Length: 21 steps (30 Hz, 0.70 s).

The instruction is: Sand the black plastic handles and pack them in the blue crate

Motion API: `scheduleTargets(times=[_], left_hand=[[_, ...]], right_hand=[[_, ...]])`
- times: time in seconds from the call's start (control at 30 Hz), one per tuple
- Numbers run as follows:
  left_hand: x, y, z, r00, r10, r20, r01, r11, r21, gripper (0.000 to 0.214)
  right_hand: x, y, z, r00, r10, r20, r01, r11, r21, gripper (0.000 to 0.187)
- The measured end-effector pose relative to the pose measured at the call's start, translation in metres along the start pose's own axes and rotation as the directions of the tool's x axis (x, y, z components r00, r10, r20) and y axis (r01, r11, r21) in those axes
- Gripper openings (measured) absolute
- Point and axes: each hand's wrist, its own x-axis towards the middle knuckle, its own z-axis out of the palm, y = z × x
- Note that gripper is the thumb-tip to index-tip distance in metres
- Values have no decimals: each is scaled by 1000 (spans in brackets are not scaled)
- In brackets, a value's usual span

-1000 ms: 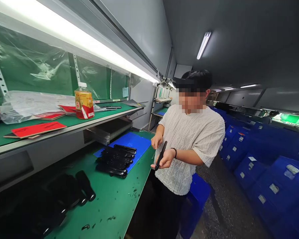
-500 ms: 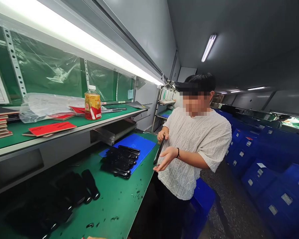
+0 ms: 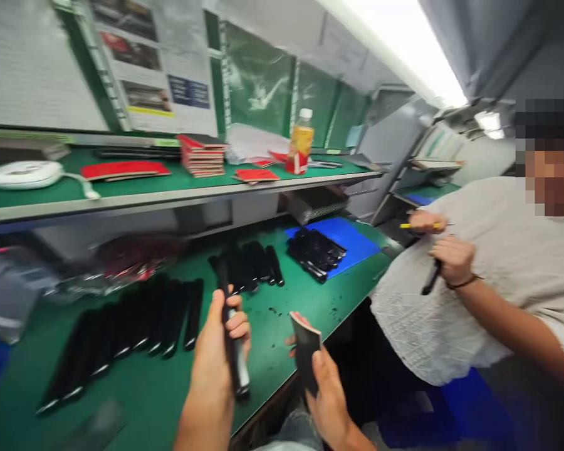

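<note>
My left hand (image 3: 217,351) is closed round a long black handle-shaped part (image 3: 232,338), held upright over the green bench (image 3: 282,338). My right hand (image 3: 328,394) grips a small flat dark block with a red-and-white edge (image 3: 305,351) just right of it, near the bench's front edge. Rows of the same black parts (image 3: 136,326) lie on the bench to the left, and several more (image 3: 254,263) lie behind my left hand.
A co-worker in a white shirt (image 3: 474,282) stands at right, holding a black part (image 3: 431,277) and a yellow tool (image 3: 418,225). More black parts lie on a blue mat (image 3: 352,235). The shelf (image 3: 169,188) carries red sheets, a drink bottle (image 3: 299,149) and a white object.
The view has swung left and down from the co-worker to the bench. Both my hands have come into view, each holding something.
</note>
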Motion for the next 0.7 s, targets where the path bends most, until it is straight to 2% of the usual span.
scheduleTargets(times=[0.1,0.2,0.27,0.33,0.4,0.47,0.53,0.6,0.63,0.7], left_hand=[[-7,9,-11,998,31,-52,-35,996,-84,18],[-10,6,-7,997,46,-66,-53,993,-110,14],[-11,4,-5,998,43,-45,-47,994,-97,15],[-13,4,-6,999,29,-23,-30,996,-80,17],[-13,4,-9,1000,10,-2,-11,998,-58,18],[-14,4,-11,1000,13,10,-12,999,-50,18],[-12,5,-13,1000,4,24,-2,997,-78,17],[-9,7,-15,1000,1,14,1,991,-134,16],[-6,8,-17,1000,-6,11,8,987,-158,17],[1,10,-20,1000,-17,16,19,983,-184,18]], right_hand=[[3,-6,-7,978,-104,183,119,990,-75,49],[6,-15,-7,935,-198,296,246,960,-136,44],[9,-21,-4,888,-273,370,363,910,-199,45],[13,-28,-1,809,-361,464,511,822,-252,47],[17,-35,3,702,-449,553,656,709,-258,47],[17,-38,8,606,-482,633,744,625,-236,47],[11,-37,13,517,-463,719,781,599,-177,47],[5,-33,18,441,-421,792,786,608,-115,41],[4,-30,20,416,-399,817,774,627,-88,37],[5,-27,23,436,-341,833,727,679,-104,30]])
